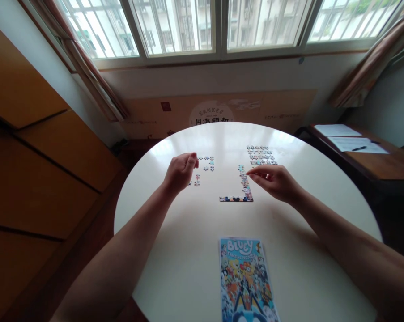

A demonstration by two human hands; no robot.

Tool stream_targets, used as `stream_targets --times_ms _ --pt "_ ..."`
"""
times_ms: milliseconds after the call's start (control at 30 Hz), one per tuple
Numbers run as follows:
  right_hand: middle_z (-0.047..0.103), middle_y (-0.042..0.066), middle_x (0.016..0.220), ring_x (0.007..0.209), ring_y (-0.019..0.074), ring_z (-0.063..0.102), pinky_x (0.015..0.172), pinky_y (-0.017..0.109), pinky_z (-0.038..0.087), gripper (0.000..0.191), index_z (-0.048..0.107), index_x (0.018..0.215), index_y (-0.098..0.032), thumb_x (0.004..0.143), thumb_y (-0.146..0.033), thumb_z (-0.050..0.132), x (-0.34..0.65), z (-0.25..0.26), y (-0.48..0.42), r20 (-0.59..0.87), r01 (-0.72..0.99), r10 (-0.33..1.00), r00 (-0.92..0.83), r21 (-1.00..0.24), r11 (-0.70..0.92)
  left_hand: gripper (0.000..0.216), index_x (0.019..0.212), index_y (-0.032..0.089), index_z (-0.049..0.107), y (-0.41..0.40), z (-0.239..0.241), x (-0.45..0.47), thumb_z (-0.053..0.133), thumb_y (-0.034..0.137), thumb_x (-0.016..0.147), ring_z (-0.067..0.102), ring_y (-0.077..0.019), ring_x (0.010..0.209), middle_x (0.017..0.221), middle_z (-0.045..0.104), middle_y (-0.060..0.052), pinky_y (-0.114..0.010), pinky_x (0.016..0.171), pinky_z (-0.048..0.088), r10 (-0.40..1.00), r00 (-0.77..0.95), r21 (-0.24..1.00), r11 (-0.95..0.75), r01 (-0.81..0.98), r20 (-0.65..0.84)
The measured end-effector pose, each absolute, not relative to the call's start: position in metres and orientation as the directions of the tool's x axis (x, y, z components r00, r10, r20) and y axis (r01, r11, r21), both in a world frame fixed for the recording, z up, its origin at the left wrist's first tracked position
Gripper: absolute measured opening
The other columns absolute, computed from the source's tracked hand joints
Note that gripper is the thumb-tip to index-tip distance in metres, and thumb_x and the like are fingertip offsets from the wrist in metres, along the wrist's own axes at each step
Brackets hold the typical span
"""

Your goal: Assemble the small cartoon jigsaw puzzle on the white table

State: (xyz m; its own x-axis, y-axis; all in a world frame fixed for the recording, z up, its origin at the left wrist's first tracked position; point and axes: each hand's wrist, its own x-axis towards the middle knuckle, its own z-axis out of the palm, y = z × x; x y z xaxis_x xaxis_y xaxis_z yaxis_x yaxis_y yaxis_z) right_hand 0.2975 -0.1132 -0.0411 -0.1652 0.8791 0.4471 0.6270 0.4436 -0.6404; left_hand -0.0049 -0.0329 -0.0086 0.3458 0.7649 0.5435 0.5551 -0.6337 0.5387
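Fingers (190, 162) of the left hand (180, 173) are seen curled into a loose fist above the scattered pieces (206, 163) at the left of the table (195, 250); whether a piece is enclosed cannot be told. Fingertips (255, 173) of the right hand (276, 182) are pinched together just beside the upper end of the border (246, 185), possibly on a piece too small to be made out. The puzzle is judged barely begun: only an L-shaped run of border is joined, while a second cluster (260, 154) lies loose behind it. No tray or bowl is shown; the Bluey box (245, 279), if a box it is, is laid flat near the table's edge, its contents unseen.
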Motion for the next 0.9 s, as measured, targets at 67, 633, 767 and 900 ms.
stream_targets --times_ms 67,633,767,900 --pt "0.077 0.007 0.087 0.06 0.0149 0.06 0.055 0.03 0.048 0.024 0.078 0.093 -0.019 0.092 -0.035 0.061 0.298 -0.041 -0.113 0.456 0.627 0.88 -0.134 -0.649 0.431 0.047 0.068 0.02 0.058 -0.027 -0.008 -0.012 0.033 0.039 0.103 0.057 -0.0173 0.065 0.067 0.061 -0.003 -0.031 0.066 0.043 0.745 0.281 0.493 -0.627 0.603 0.604" --pt "0.078 0.006 0.086 0.057 0.0164 0.061 0.049 0.031 0.048 0.022 0.078 0.093 -0.021 0.091 -0.036 0.062 0.294 -0.045 -0.115 0.439 0.598 0.887 -0.144 -0.675 0.431 0.013 0.083 0.023 0.076 0.011 -0.022 -0.055 0.065 0.017 0.081 0.061 -0.0175 0.067 0.082 0.07 -0.003 -0.032 0.072 0.049 0.813 0.249 0.35 -0.474 0.808 0.526" --pt "0.078 0.007 0.088 0.06 0.0178 0.064 0.051 0.031 0.05 0.022 0.078 0.094 -0.021 0.091 -0.036 0.061 0.295 -0.047 -0.114 0.435 0.6 0.887 -0.153 -0.672 0.433 0.015 0.085 0.022 0.076 0.008 -0.018 -0.053 0.063 0.015 0.081 0.06 -0.017 0.068 0.086 0.07 -0.003 -0.033 0.074 0.05 0.79 0.255 0.342 -0.499 0.796 0.558" --pt "0.078 0.007 0.087 0.064 0.019 0.067 0.052 0.031 0.051 0.021 0.078 0.094 -0.021 0.091 -0.035 0.062 0.295 -0.049 -0.114 0.433 0.594 0.885 -0.168 -0.672 0.442 0.016 0.087 0.021 0.076 0.007 -0.017 -0.052 0.063 0.014 0.08 0.059 -0.0166 0.066 0.083 0.069 -0.003 -0.033 0.074 0.05 0.79 0.222 0.36 -0.485 0.797 0.572"
